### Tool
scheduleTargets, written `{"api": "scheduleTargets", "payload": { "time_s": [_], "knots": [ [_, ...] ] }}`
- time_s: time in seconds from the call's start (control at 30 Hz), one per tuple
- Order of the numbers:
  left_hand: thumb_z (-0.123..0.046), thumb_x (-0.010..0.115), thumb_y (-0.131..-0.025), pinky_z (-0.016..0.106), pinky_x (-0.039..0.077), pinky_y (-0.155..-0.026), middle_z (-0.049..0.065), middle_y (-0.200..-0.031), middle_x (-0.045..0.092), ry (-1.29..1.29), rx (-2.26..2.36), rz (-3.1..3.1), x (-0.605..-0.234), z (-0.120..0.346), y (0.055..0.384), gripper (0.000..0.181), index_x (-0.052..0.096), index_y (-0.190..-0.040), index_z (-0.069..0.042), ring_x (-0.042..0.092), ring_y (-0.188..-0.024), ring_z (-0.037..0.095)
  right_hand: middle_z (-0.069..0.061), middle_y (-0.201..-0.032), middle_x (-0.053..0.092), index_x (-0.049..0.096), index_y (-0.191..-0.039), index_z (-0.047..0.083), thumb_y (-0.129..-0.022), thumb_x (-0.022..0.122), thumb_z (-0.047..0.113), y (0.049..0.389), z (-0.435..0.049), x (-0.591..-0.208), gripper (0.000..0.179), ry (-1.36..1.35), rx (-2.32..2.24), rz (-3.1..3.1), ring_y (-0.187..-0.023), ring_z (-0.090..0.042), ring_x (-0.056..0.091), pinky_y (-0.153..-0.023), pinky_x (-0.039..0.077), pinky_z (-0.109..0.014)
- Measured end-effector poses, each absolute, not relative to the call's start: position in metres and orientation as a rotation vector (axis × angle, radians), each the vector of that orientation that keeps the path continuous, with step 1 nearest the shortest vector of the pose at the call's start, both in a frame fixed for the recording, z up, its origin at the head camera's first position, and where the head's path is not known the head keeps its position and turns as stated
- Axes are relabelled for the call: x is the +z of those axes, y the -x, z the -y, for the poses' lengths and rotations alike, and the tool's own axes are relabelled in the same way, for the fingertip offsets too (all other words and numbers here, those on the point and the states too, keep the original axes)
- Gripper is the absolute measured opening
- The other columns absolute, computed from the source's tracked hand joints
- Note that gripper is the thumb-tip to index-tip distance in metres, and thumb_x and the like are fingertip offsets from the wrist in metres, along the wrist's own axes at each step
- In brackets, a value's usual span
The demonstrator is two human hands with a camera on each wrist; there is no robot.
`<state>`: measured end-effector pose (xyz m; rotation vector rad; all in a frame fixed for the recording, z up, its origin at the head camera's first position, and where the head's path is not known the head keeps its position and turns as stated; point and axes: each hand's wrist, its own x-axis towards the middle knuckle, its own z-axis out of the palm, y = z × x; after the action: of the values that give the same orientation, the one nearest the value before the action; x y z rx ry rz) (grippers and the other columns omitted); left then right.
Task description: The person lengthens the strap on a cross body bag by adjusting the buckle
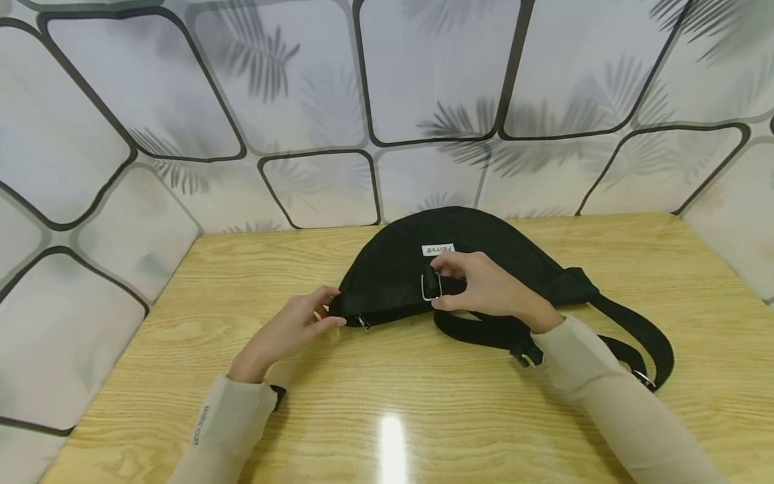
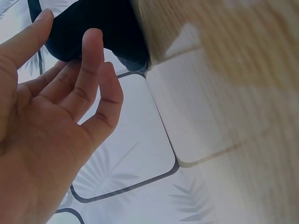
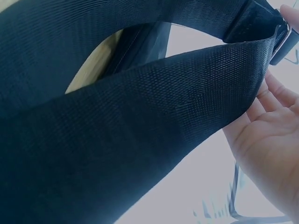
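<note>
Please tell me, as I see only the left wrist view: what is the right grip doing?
Observer: The right grip holds the black strap at its metal buckle.
Operator: Thank you. Does the bag carry any label?
Observer: Yes, a white label; its lettering appears upside down in the head view.
Operator: And is there something metallic near the left grip?
Observer: Yes, a zipper pull, just beside it at the bag's lower edge.
</note>
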<state>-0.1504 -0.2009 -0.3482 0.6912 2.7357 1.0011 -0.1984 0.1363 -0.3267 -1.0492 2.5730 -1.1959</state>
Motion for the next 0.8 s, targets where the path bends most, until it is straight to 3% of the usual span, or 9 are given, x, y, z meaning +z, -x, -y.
{"api": "scheduleTargets", "payload": {
  "time_s": [0.3, 0.57, 0.7, 0.8],
  "knots": [
    [-0.014, 0.064, -0.102, 0.035, 0.055, -0.073, 0.019, -0.112, 0.067, -0.672, 1.014, -2.721, -0.350, 0.206, 0.152, 0.043, 0.051, -0.135, 0.010, 0.067, -0.082, 0.018, 0.003, -0.084, 0.061, 0.065, -0.116, 0.002, -0.083, 0.079, 0.016, 0.199, -0.153, -0.324, 0.039, 1.024, -1.183, -2.596, -0.074, -0.016, 0.057, -0.079, 0.045, -0.042],
    [-0.013, 0.065, -0.101, 0.036, 0.055, -0.072, 0.018, -0.109, 0.068, -0.693, 1.021, -2.723, -0.348, 0.208, 0.154, 0.042, 0.051, -0.134, 0.009, 0.067, -0.079, 0.017, 0.005, -0.081, 0.062, 0.066, -0.116, 0.002, -0.084, 0.081, 0.014, 0.199, -0.162, -0.325, 0.037, 1.023, -1.171, -2.590, -0.067, -0.013, 0.056, -0.078, 0.046, -0.039],
    [-0.013, 0.067, -0.100, 0.038, 0.053, -0.074, 0.015, -0.108, 0.068, -0.666, 0.982, -2.742, -0.345, 0.208, 0.152, 0.042, 0.053, -0.134, 0.007, 0.066, -0.085, 0.020, 0.003, -0.084, 0.060, 0.066, -0.116, 0.003, -0.085, 0.081, 0.016, 0.199, -0.159, -0.327, 0.037, 1.010, -1.172, -2.587, -0.065, -0.013, 0.053, -0.077, 0.046, -0.039],
    [-0.016, 0.068, -0.100, 0.044, 0.052, -0.081, 0.015, -0.118, 0.066, -0.649, 0.955, -2.772, -0.341, 0.205, 0.150, 0.045, 0.054, -0.137, 0.004, 0.063, -0.098, 0.026, 0.002, -0.084, 0.059, 0.066, -0.117, 0.003, -0.086, 0.081, 0.016, 0.199, -0.157, -0.328, 0.037, 1.003, -1.177, -2.587, -0.063, -0.013, 0.051, -0.076, 0.046, -0.038]
  ]
}}
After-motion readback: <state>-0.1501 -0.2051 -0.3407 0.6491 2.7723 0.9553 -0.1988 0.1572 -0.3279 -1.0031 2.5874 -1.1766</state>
